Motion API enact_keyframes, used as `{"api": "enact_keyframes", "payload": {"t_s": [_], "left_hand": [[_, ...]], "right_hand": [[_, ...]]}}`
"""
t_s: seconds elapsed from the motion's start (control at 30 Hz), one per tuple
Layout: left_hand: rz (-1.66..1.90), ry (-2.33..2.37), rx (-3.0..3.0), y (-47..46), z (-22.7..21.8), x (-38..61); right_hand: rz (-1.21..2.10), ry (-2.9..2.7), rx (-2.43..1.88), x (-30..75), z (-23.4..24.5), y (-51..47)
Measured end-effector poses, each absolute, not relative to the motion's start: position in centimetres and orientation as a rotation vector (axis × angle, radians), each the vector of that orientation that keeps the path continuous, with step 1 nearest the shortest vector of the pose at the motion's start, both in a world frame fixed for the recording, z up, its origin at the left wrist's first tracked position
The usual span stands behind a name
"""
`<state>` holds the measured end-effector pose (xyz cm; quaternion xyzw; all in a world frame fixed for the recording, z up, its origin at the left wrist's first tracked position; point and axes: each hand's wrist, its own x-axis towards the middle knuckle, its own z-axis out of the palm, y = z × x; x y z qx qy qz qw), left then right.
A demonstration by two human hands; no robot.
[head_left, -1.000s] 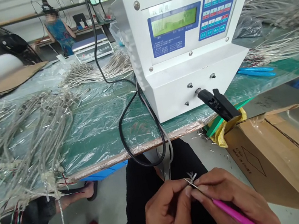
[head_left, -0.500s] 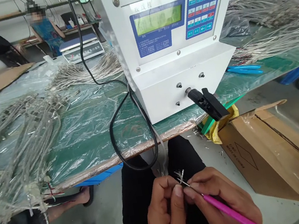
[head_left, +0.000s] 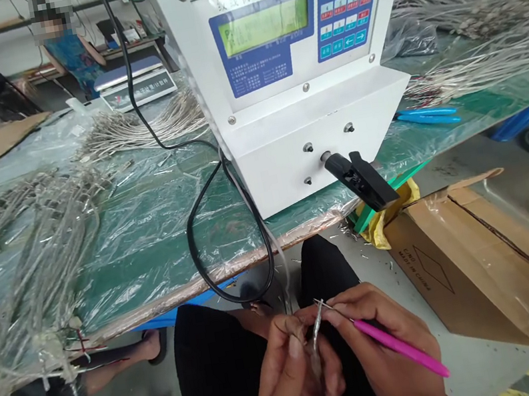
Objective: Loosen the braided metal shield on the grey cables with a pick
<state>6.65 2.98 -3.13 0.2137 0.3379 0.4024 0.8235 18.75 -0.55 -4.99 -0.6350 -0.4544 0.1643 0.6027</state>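
Note:
Over my lap, my left hand point(head_left: 287, 380) is closed around the end of a thin grey cable point(head_left: 316, 334) whose silvery braided tip stands between thumb and fingers. My right hand point(head_left: 390, 356) pinches a pink-handled pick tool point(head_left: 398, 348), and its metal point touches the cable tip. Both hands meet just below the table edge. In front of me stands a white machine point(head_left: 294, 71) with a green display, a blue keypad and a black clamp point(head_left: 363, 178) sticking out of its front.
The green table point(head_left: 150, 244) under clear plastic carries piles of grey cables point(head_left: 33, 243) at left and more at back right. A black power cord point(head_left: 194, 203) loops off the edge. An open cardboard box point(head_left: 488, 262) stands at right, red stools low down, another person's sandalled foot point(head_left: 154, 341) at left, a person far back.
My view has shifted right and nearer to the machine. My hands rose slightly, and the frayed cable tip now looks drawn together, with the pick point across it.

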Motion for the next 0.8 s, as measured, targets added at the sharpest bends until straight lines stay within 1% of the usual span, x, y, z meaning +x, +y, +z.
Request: {"api": "enact_keyframes", "payload": {"t_s": [0.17,0.3,0.43,0.6,0.7,0.8], "left_hand": [[0.962,0.853,0.52,3.0,-3.0,7.1],[0.934,0.936,0.51,2.7,-3.2,7.7],[0.904,0.988,0.502,2.4,-3.2,7.9],[0.829,0.988,0.57,2.2,-3.1,7.9],[0.814,0.963,0.553,2.2,-3.1,7.9],[0.853,0.941,0.593,2.3,-3.0,7.3]], "right_hand": [[0.375,-0.983,-1.49,18.8,-5.0,-0.1],[0.453,-0.871,-1.519,18.4,-4.9,-0.3],[0.744,-0.942,-1.566,18.3,-4.3,-0.6],[1.272,-0.866,-1.469,18.4,-3.0,-0.4],[1.378,-0.832,-1.424,18.4,-2.7,-0.4],[1.35,-0.837,-1.415,18.8,-2.4,-0.4]]}}
